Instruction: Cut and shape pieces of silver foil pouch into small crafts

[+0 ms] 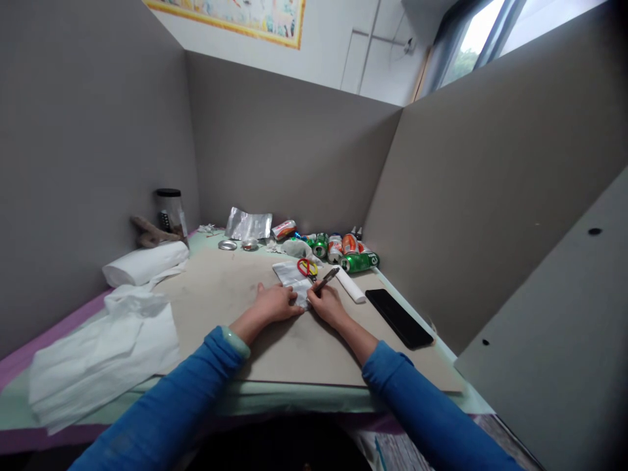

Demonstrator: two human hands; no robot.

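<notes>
A dark pen (327, 279) is held in my right hand (326, 304), its upper end slanting up to the right over a small silvery-white sheet (290, 273). My left hand (276, 303) lies on the lower left part of that sheet, palm down, with thumb and fingers apart. Scissors with red and yellow handles (307, 268) rest at the sheet's upper right. To the right of my right hand lies a white strip (351, 285). The pen's tip is hidden by my fingers.
Crushed cans (350, 244) and a silver metal sheet (248, 224) line the back. A black phone (398, 318) lies right. White paper (108, 350), a white roll (146, 263) and a black-lidded jar (171, 212) stand or lie left. Grey panels (289, 144) surround the board.
</notes>
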